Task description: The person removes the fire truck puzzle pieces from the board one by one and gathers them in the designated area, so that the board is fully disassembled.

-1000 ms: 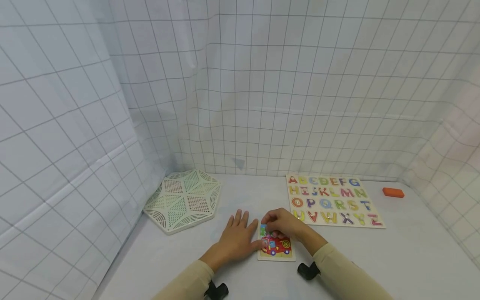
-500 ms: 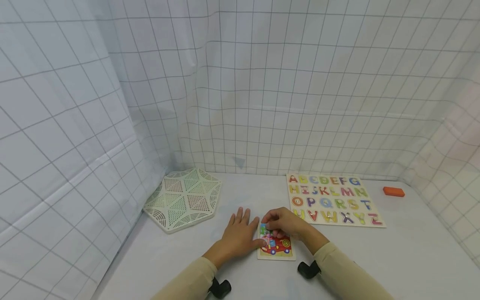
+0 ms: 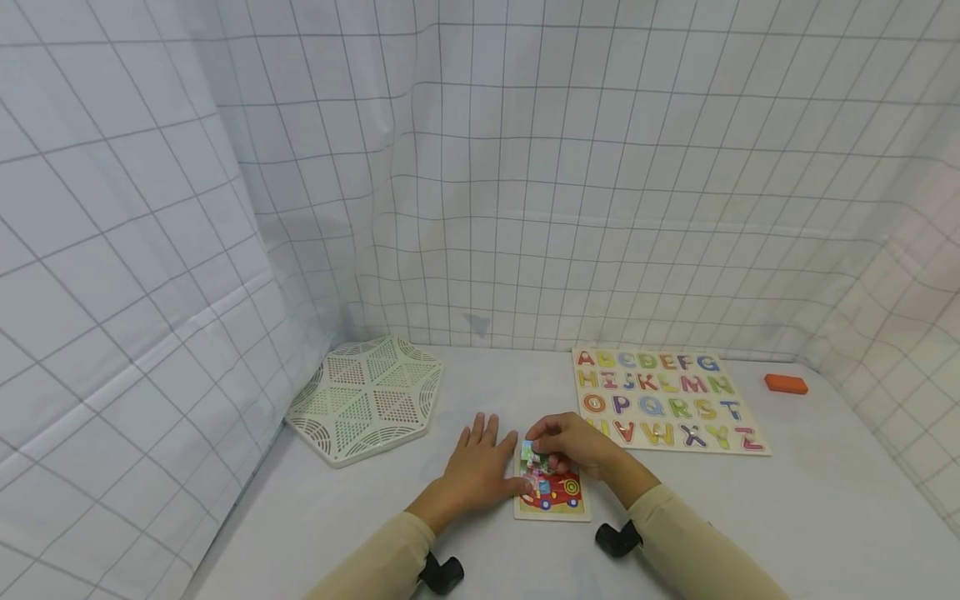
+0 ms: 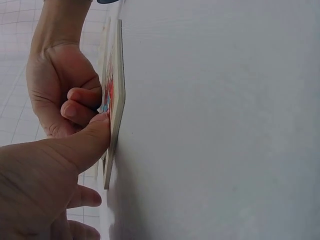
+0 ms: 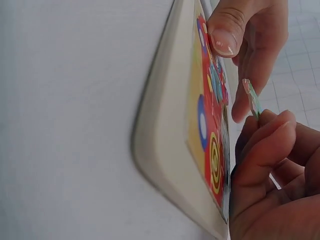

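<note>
A small jigsaw puzzle board (image 3: 552,510) with a red car picture lies on the table in front of the person. The left hand (image 3: 476,473) lies beside it with fingers spread, and its thumb (image 5: 224,41) presses on the picture near the left edge. Over the board's upper part, the right hand (image 3: 576,446) pinches a green and light-blue puzzle piece (image 5: 252,97). That piece stands tilted up off the board in the right wrist view. Curled fingers (image 4: 80,102) of the right hand hide part of the picture in the left wrist view.
A wooden alphabet board (image 3: 671,402) with coloured letters lies behind the right hand. An orange block (image 3: 786,384) is farther right. At the left lies a white hexagonal perforated panel (image 3: 367,400). White grid-patterned cloth (image 3: 600,208) hangs around the table's back and sides.
The right fingers have lifted the puzzle piece from the board's upper left corner, and it now tilts upward. The left hand has shifted slightly, its thumb staying on the board.
</note>
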`<state>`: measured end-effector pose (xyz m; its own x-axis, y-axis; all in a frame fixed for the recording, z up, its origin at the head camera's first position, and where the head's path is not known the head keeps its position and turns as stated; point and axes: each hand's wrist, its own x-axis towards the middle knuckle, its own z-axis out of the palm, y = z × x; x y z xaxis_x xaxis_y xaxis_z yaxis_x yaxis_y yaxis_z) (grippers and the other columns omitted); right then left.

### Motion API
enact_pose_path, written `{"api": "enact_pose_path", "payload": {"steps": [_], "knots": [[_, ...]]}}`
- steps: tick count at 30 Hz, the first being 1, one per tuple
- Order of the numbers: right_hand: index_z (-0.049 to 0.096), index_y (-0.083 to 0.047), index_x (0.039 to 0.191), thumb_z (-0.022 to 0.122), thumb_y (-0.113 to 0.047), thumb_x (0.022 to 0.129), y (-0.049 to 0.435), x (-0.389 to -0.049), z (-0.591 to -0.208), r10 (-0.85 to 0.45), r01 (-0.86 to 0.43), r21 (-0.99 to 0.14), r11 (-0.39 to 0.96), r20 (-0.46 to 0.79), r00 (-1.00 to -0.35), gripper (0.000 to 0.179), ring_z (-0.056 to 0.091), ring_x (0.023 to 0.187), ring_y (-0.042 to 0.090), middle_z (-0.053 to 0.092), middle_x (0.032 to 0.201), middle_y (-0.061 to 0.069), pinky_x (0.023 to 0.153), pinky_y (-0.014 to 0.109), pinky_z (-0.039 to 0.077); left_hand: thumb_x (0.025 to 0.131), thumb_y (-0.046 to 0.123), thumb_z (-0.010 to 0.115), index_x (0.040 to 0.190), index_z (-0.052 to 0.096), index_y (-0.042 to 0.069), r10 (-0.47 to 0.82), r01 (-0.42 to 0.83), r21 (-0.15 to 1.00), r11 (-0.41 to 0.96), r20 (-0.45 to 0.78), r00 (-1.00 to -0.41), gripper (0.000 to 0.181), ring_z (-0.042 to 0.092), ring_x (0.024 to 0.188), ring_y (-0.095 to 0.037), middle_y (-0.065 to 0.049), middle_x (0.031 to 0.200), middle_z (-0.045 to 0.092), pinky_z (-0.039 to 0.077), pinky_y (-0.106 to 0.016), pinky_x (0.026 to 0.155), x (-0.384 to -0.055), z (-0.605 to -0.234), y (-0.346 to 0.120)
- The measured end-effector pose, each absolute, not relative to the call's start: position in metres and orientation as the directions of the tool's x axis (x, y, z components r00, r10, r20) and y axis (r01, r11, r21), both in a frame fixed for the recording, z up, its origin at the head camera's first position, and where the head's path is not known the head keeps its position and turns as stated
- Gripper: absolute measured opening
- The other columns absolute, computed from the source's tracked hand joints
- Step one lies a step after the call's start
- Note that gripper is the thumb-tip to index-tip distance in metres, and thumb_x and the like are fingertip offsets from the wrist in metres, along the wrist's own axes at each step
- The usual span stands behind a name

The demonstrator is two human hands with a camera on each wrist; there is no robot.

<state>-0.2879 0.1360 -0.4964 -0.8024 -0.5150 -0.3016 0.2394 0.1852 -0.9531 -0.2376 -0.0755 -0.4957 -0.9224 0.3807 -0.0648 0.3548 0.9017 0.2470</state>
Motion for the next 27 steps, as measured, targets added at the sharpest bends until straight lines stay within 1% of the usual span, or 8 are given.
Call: {"api": "enact_pose_path", "payload": {"steps": [6, 12, 15, 18, 22, 27], "knots": [[0.064, 0.005, 0.118, 0.067, -0.01, 0.097, 0.14, -0.286, -0.493, -0.474, 0.211, -0.955, 0.207, -0.286, -0.833, 0.026, 0.049, 0.057, 0.007, 0.06, 0.079, 0.003, 0.052, 0.018, 0.045, 0.09, 0.062, 0.067, 0.153, 0.049, 0.016, 0.398, 0.363, 0.281, 0.888, -0.077, -0.914, 0.08, 0.015, 0.154, -0.045, -0.022, 0.164, 0.029, 0.019, -0.059, 0.122, -0.237, -0.496, -0.077], [0.065, 0.002, 0.115, 0.068, -0.017, 0.098, 0.153, -0.283, -0.492, -0.423, 0.172, -0.958, 0.228, -0.257, -0.869, 0.026, 0.051, 0.062, 0.01, 0.061, 0.079, 0.003, 0.055, 0.02, 0.046, 0.094, 0.06, 0.063, 0.153, 0.049, 0.019, 0.457, 0.425, 0.279, 0.861, -0.056, -0.888, 0.074, 0.017, 0.155, -0.042, -0.02, 0.164, 0.03, 0.021, -0.055, 0.123, -0.236, -0.498, -0.08], [0.066, -0.001, 0.111, 0.069, -0.021, 0.098, 0.163, -0.281, -0.493, -0.381, 0.155, -0.956, 0.249, -0.244, -0.892, 0.024, 0.052, 0.065, 0.012, 0.062, 0.082, 0.003, 0.056, 0.022, 0.046, 0.094, 0.06, 0.062, 0.153, 0.05, 0.022, 0.512, 0.483, 0.269, 0.833, -0.045, -0.858, 0.07, 0.017, 0.155, -0.04, -0.018, 0.165, 0.031, 0.022, -0.055, 0.123, -0.234, -0.498, -0.084], [0.068, -0.002, 0.108, 0.07, -0.023, 0.098, 0.176, -0.279, -0.492, -0.334, 0.132, -0.95, 0.282, -0.226, -0.915, 0.024, 0.051, 0.068, 0.015, 0.062, 0.084, 0.004, 0.056, 0.024, 0.044, 0.094, 0.06, 0.063, 0.15, 0.053, 0.029, 0.573, 0.541, 0.278, 0.794, -0.045, -0.818, 0.065, 0.017, 0.156, -0.038, -0.015, 0.165, 0.031, 0.023, -0.055, 0.122, -0.231, -0.497, -0.089], [0.068, -0.002, 0.106, 0.071, -0.026, 0.097, 0.192, -0.275, -0.491, -0.289, 0.106, -0.942, 0.319, -0.203, -0.936, 0.026, 0.05, 0.067, 0.017, 0.061, 0.08, 0.005, 0.055, 0.026, 0.043, 0.095, 0.061, 0.061, 0.147, 0.055, 0.039, 0.638, 0.6, 0.29, 0.746, -0.055, -0.768, 0.057, 0.016, 0.156, -0.035, -0.008, 0.166, 0.03, 0.022, -0.056, 0.122, -0.229, -0.496, -0.097], [0.067, -0.002, 0.106, 0.07, -0.026, 0.098, 0.209, -0.27, -0.492, -0.256, 0.102, -0.925, 0.367, -0.206, -0.945, 0.025, 0.051, 0.064, 0.016, 0.06, 0.075, 0.005, 0.054, 0.026, 0.043, 0.096, 0.059, 0.06, 0.142, 0.06, 0.04, 0.676, 0.638, 0.28, 0.717, -0.057, -0.735, 0.05, 0.015, 0.157, -0.033, -0.003, 0.166, 0.033, 0.02, -0.055, 0.123, -0.228, -0.494, -0.102]]}}
